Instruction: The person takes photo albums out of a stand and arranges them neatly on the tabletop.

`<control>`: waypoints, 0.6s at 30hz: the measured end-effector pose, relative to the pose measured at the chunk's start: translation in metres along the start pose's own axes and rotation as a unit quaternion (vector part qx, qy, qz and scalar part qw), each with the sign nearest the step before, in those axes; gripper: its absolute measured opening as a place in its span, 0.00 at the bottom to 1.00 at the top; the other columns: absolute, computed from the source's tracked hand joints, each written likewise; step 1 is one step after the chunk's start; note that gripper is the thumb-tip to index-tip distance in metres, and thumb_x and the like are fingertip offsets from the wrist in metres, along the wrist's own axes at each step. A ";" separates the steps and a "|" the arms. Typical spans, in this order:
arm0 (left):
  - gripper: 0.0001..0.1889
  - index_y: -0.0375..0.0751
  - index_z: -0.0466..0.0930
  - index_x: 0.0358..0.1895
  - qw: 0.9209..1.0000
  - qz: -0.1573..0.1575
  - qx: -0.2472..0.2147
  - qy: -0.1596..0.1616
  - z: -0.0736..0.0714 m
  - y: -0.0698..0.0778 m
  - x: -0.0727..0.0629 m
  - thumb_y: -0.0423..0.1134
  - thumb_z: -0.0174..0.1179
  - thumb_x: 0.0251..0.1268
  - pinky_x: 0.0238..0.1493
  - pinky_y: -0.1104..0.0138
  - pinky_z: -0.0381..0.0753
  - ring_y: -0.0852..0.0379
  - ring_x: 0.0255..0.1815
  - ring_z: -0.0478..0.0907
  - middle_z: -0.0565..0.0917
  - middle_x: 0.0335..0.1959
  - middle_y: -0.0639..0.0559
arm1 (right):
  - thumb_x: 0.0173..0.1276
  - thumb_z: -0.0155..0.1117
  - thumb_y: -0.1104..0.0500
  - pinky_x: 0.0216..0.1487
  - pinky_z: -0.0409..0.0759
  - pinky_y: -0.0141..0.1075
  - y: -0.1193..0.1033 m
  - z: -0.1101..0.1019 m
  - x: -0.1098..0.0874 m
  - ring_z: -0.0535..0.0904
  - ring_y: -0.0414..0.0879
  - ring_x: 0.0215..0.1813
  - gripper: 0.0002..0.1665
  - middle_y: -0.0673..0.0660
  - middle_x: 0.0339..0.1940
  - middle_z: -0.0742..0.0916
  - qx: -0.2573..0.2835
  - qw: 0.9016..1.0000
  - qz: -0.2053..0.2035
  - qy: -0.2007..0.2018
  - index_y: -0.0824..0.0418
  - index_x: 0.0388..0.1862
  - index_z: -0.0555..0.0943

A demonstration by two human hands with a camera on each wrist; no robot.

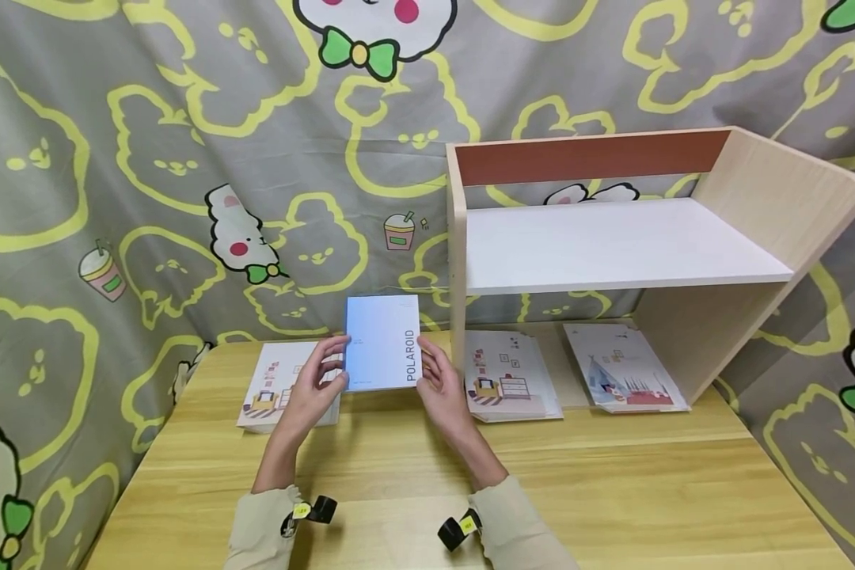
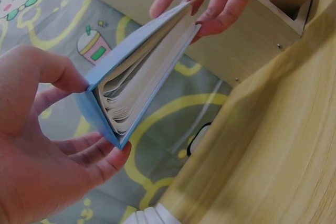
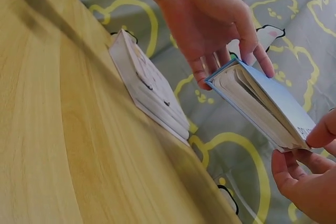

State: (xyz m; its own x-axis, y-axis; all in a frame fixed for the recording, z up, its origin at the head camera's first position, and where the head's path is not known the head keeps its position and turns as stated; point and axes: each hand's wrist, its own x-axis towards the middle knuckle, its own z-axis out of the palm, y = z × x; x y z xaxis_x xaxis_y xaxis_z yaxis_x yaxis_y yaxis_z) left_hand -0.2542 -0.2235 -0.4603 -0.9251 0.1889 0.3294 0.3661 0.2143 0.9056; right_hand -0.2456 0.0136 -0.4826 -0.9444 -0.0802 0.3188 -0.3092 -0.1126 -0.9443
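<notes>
A light blue photo album with "POLAROID" printed up its cover is held up over the back of the table. My left hand pinches its left edge between thumb and fingers. On the opposite edge, my right hand pinches it the same way. The wrist views show the album nearly closed, its covers slightly parted around thick, wavy pages. Behind my left hand lies a white illustrated album, partly hidden by that hand.
A wooden shelf unit with a white board stands at the back right. Under it lie a white album with a yellow armchair picture and one with a tent picture. A patterned curtain hangs behind the wooden table.
</notes>
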 end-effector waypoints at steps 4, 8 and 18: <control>0.30 0.41 0.67 0.74 1.000 -0.011 0.001 -0.002 -0.001 -0.001 0.000 0.22 0.54 0.70 0.51 0.68 0.78 0.38 0.61 0.71 0.69 0.69 0.36 | 0.66 0.48 0.78 0.78 0.59 0.52 0.001 0.001 -0.001 0.64 0.58 0.78 0.41 0.60 0.79 0.69 -0.002 1.000 0.006 0.000 0.64 0.79 0.62; 0.30 0.42 0.67 0.74 1.000 -0.016 0.000 -0.005 -0.001 -0.003 0.000 0.22 0.54 0.70 0.52 0.69 0.79 0.37 0.62 0.71 0.68 0.69 0.36 | 0.67 0.47 0.78 0.78 0.59 0.51 0.001 0.000 -0.001 0.64 0.58 0.78 0.41 0.60 0.79 0.69 0.002 1.000 0.015 0.002 0.62 0.80 0.63; 0.30 0.39 0.66 0.74 1.000 -0.012 -0.010 -0.014 -0.002 -0.010 -0.001 0.21 0.55 0.70 0.54 0.71 0.78 0.36 0.65 0.70 0.68 0.70 0.35 | 0.67 0.47 0.79 0.77 0.60 0.52 0.010 0.002 -0.002 0.64 0.58 0.77 0.41 0.62 0.78 0.69 0.000 1.000 0.026 0.005 0.63 0.80 0.62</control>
State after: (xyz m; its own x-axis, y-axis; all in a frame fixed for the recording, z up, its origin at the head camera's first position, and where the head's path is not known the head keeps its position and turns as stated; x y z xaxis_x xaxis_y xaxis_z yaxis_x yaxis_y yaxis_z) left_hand -0.2576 -0.2279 -0.4690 -0.9305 0.2111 0.2993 0.3409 0.2007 0.9184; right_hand -0.2470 0.0110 -0.4926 -0.9604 -0.0754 0.2681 -0.2594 -0.1090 -0.9596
